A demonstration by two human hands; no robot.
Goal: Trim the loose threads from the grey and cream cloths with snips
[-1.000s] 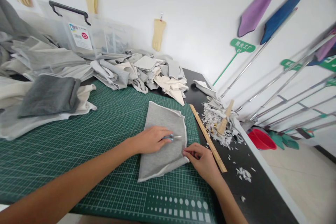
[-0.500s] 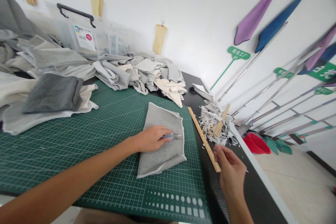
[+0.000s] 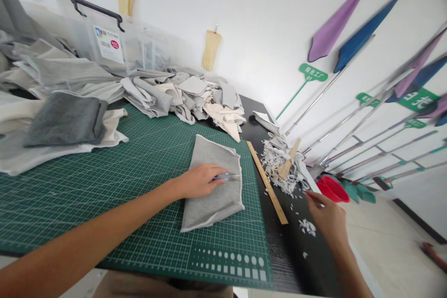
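A folded light grey cloth piece point(image 3: 213, 191) with overlocked white edges lies on the green cutting mat point(image 3: 150, 167). My left hand point(image 3: 200, 180) rests on the cloth, its fingers closed around small blue-handled thread snips point(image 3: 223, 176) whose pointed metal tip faces right. My right hand point(image 3: 324, 212) is over the black tabletop at the right, thumb and fingertips pinched together. Whatever sits between those fingertips, if anything, is too small to make out. Just left of that hand are small white scraps point(image 3: 307, 227), with a larger heap of trimmings point(image 3: 279, 167) beyond.
A wooden ruler point(image 3: 267, 181) lies along the mat's right edge. Piled grey and cream cloths point(image 3: 188, 93) fill the back, and a dark grey folded cloth point(image 3: 68, 118) lies at left. Behind stands a clear plastic bin point(image 3: 108, 49). A red bucket point(image 3: 333, 189) is beyond the table edge.
My right hand has moved right, away from the ruler's near end, uncovering the small scraps on the black tabletop. My left hand stays on the cloth with the snips. The view has shifted slightly.
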